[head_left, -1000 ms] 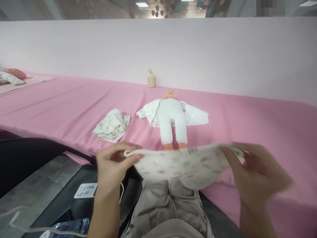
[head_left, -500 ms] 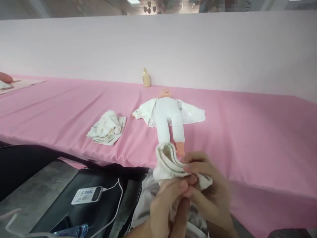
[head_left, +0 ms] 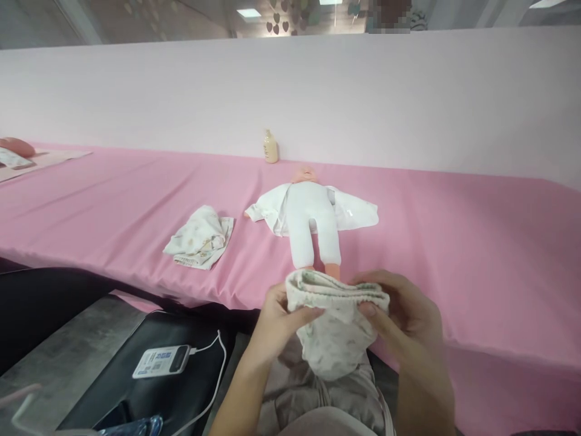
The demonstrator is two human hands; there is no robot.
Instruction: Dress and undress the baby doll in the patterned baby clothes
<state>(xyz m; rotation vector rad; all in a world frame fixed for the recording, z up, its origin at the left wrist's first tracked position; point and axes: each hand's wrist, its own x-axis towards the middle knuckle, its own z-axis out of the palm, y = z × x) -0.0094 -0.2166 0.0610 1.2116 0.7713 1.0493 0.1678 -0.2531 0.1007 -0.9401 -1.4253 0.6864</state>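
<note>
Between my hands is a pair of white printed baby pants (head_left: pixel 336 339), bunched up, with the gathered elastic waistband on top. My left hand (head_left: pixel 278 321) pinches the band's left side, thumb in front. On the other side my right hand (head_left: pixel 403 318) grips the band with thumb and fingers. Just beyond lies a baby doll (head_left: pixel 311 206) on its back, feet toward me, its lower legs partly hidden by the pants. A white baby shirt (head_left: pixel 358 209) spreads open under the doll, one sleeve on the arm at left.
A folded printed cloth (head_left: pixel 200 236) lies left of the doll on the pink-covered table (head_left: pixel 463 254). A pump bottle (head_left: pixel 270 149) stands by the white partition (head_left: pixel 181 97). Lower left, a power bank (head_left: pixel 161 361) with a cable rests on a black seat (head_left: pixel 113 387).
My hands have moved apart from close together to opposite sides of the pants. The waistband is now stretched sideways and the pants hang below it. The view has shifted slightly.
</note>
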